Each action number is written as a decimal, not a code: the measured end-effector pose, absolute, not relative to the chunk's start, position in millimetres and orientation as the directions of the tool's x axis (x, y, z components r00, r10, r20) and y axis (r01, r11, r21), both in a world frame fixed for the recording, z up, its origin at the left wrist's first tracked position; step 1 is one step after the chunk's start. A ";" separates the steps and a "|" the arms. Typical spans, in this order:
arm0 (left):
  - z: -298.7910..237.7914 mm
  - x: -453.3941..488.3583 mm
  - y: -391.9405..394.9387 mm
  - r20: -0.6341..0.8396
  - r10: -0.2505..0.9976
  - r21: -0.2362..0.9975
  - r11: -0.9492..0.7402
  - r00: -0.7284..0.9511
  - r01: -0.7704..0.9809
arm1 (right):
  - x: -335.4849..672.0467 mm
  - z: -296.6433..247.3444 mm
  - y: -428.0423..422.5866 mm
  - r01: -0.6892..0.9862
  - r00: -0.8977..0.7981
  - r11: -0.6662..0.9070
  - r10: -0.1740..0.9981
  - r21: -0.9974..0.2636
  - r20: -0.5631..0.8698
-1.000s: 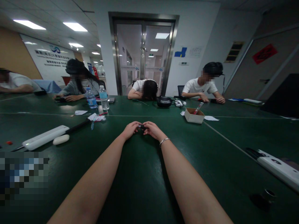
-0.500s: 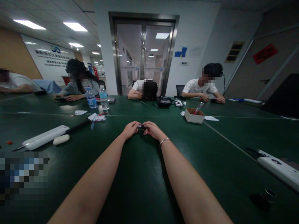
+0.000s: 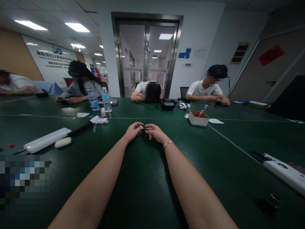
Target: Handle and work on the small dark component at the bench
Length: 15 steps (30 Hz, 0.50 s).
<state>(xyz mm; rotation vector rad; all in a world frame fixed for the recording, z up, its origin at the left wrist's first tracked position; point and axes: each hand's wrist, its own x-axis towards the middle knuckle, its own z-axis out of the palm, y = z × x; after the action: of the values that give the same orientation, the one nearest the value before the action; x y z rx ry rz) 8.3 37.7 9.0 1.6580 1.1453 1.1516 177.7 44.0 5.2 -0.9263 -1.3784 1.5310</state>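
Out over the green table (image 3: 145, 178), both arms are stretched forward and the hands nearly meet. Between the fingertips is a small dark stick with a silvery end (image 3: 143, 128); its exact kind is too small to make out. My left hand (image 3: 132, 132) is closed, its thumb and fingers pinching the silvery end. From the other side, my right hand (image 3: 154, 132), with a silver bangle at the wrist, grips the dark end. Fingers cover part of the stick.
Beyond my hands stand two water bottles (image 3: 106, 100), a black headset-like device (image 3: 168, 104) and a small open box (image 3: 198, 119). A long white device (image 3: 47, 140) and a white oval case (image 3: 63, 142) lie left. A white power strip (image 3: 283, 168) lies right. Several people sit opposite.
The small stick has tilted, its silvery end now higher on the left. My fingers have shifted slightly around it. Across the table, the right-hand person's hands have come closer together.
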 end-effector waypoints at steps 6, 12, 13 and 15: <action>7.1 10.7 31.6 0.221 0.949 0.939 -0.269 0.225 0.214 | 164.7 -1.2 37.2 0.214 -0.318 0.119 0.947 -0.969 0.046; 10.4 14.1 8.0 0.116 0.968 0.969 -0.159 0.221 0.190 | 165.4 21.1 18.5 0.435 -0.371 0.271 0.923 -0.859 0.103; 12.8 9.3 -0.6 0.078 0.968 0.974 -0.125 0.237 0.188 | 173.2 33.2 11.8 0.476 -0.440 0.283 0.897 -0.833 0.053; 18.5 -8.0 -23.4 0.002 0.957 0.978 -0.062 0.289 0.199 | 198.3 63.0 -8.3 0.545 -0.573 0.340 0.818 -0.767 -0.044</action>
<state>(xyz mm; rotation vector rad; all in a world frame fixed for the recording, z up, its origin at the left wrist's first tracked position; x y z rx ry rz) -8.0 -23.4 18.5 1.5066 1.1177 0.9065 198.3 -8.3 63.0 -1.2065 -2.2604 1.0885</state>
